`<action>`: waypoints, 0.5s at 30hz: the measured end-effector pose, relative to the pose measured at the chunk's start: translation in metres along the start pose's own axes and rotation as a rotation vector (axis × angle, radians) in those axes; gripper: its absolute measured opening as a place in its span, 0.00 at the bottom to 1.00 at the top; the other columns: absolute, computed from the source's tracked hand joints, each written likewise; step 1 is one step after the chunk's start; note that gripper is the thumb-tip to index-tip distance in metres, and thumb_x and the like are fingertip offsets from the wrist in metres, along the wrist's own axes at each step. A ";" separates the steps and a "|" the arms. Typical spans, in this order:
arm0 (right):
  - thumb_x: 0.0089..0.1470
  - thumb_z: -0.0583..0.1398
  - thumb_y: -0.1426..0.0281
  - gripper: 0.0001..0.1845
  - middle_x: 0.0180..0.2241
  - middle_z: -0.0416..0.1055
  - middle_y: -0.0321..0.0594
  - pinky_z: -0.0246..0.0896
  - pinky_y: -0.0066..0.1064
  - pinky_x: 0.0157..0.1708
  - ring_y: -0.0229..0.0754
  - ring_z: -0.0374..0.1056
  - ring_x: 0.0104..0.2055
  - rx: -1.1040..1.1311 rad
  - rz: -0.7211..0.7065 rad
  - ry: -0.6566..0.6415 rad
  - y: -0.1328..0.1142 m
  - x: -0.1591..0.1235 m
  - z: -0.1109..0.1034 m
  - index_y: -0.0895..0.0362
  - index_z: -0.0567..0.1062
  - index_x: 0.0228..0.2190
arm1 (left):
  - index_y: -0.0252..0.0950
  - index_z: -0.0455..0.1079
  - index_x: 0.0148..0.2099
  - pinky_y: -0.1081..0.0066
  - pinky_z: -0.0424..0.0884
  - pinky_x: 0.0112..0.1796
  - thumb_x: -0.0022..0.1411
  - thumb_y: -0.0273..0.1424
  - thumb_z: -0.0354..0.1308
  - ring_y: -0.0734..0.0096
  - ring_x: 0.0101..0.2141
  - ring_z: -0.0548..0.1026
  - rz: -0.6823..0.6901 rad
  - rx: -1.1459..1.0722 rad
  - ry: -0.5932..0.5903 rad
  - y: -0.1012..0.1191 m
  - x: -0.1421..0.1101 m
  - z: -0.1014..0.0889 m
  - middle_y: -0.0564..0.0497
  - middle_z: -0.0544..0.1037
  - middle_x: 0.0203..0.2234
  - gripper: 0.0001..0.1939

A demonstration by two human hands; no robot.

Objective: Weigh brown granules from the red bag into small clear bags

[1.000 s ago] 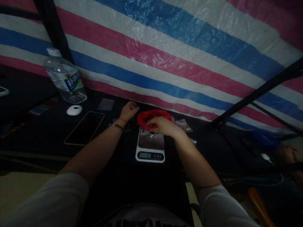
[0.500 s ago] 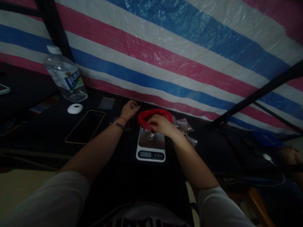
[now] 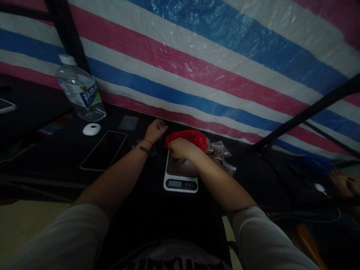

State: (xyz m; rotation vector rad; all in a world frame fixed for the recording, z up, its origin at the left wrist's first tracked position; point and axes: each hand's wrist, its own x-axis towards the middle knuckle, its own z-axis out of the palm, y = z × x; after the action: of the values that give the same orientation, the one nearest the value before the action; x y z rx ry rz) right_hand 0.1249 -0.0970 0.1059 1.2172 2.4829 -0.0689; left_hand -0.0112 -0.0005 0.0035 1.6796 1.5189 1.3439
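My right hand [image 3: 180,148] is closed, fingers bent down over the back of a white kitchen scale [image 3: 181,185] and against the front of an open red plastic bag [image 3: 198,138]. What its fingertips hold, if anything, is hidden. Something small and pale [image 3: 179,160] shows beneath the hand on the scale's metal plate. To the left of the red bag, my left hand [image 3: 154,131] rests with curled fingers around something shiny and clear that I cannot make out. Several small clear zip bags [image 3: 219,150] with brownish contents lie right of the red bag.
A phone [image 3: 104,150], a white oval case [image 3: 92,129], a flat clear zip bag [image 3: 128,122] and a large water bottle [image 3: 81,90] are on the black table at left. A striped tarp [image 3: 180,75] hangs behind. Another person's hand [image 3: 343,183] shows far right.
My right hand has moved slightly left and lower, from beside the red bag's mouth to the scale's back edge, its fingers now more hidden. My left hand has stayed put.
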 end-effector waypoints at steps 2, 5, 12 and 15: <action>0.47 0.57 0.77 0.13 0.36 0.77 0.47 0.59 0.29 0.32 0.45 0.72 0.37 0.021 -0.001 0.034 0.000 0.000 0.003 0.58 0.79 0.35 | 0.36 0.69 0.42 0.68 0.68 0.39 0.51 0.41 0.58 0.67 0.35 0.73 0.000 -0.005 -0.004 0.001 -0.001 0.000 0.49 0.76 0.33 0.18; 0.47 0.57 0.77 0.13 0.35 0.77 0.44 0.58 0.28 0.32 0.43 0.71 0.36 0.122 -0.006 0.140 0.010 -0.008 0.004 0.57 0.79 0.34 | 0.36 0.69 0.42 0.68 0.68 0.38 0.51 0.41 0.58 0.67 0.34 0.72 -0.001 -0.013 0.001 0.002 -0.001 0.000 0.49 0.75 0.34 0.19; 0.47 0.60 0.77 0.08 0.30 0.76 0.37 0.56 0.28 0.33 0.38 0.68 0.31 0.446 0.009 0.397 0.042 -0.055 0.011 0.56 0.78 0.30 | 0.35 0.69 0.42 0.68 0.68 0.41 0.52 0.40 0.58 0.67 0.36 0.72 -0.003 -0.002 0.008 0.001 -0.001 0.000 0.48 0.76 0.35 0.18; 0.47 0.62 0.77 0.06 0.30 0.75 0.38 0.56 0.30 0.38 0.39 0.68 0.35 0.442 -0.060 0.422 0.046 -0.061 0.025 0.56 0.78 0.28 | 0.36 0.70 0.42 0.68 0.68 0.40 0.52 0.41 0.58 0.66 0.36 0.72 0.010 0.011 0.013 -0.002 0.001 0.002 0.48 0.76 0.35 0.18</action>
State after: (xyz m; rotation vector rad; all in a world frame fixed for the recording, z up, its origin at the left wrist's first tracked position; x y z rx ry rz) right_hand 0.2018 -0.1193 0.1094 1.4506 2.9781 -0.4401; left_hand -0.0104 0.0013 0.0016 1.6907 1.5291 1.3568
